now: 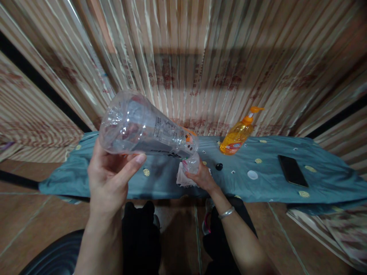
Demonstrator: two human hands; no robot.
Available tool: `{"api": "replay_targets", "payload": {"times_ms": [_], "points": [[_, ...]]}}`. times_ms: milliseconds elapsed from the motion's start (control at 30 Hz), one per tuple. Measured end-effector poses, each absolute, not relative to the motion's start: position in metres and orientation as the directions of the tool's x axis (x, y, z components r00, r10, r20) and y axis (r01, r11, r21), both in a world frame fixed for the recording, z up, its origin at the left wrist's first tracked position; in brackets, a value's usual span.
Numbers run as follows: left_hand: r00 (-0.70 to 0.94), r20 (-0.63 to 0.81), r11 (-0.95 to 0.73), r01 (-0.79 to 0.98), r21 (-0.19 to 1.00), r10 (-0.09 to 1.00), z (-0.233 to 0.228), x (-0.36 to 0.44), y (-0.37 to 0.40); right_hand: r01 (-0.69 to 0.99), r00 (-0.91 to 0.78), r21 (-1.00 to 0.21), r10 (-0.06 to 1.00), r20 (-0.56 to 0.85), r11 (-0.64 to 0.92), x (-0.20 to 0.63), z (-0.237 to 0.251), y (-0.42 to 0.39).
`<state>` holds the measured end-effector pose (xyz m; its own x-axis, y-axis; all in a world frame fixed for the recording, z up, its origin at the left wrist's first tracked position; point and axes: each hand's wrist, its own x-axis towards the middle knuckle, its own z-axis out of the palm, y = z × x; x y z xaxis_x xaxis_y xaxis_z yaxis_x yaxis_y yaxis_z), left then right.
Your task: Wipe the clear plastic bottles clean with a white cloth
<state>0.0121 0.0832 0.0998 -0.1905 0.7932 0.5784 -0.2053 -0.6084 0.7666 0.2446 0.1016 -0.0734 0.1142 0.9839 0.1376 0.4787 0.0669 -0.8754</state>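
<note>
Left hand (110,177) fingers clasp a clear plastic bottle (146,131), seemingly empty, tilted above the teal cloth-covered table's (329,172) front edge; right hand (200,176) fingers pinch white tissue (182,179) hiding its mouth. Orange pump bottle (237,135) holds liquid.

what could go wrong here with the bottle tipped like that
The clear bottle is tilted mouth-down, held only near its base by the left hand; it might slip. Anything left inside could run past the tissue under the right hand onto the cloth. The black cap and the phone lie loose nearby and could get knocked.
</note>
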Motion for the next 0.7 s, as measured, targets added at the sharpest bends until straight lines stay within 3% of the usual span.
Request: {"api": "replay_targets", "payload": {"times_ms": [700], "points": [[-0.167, 0.594, -0.616, -0.198, 0.762, 0.787, 0.0994, 0.0096, 0.0853, 0.48, 0.119, -0.874, 0.981, 0.15, 0.076, 0.2446, -0.0802, 0.1041]]}}
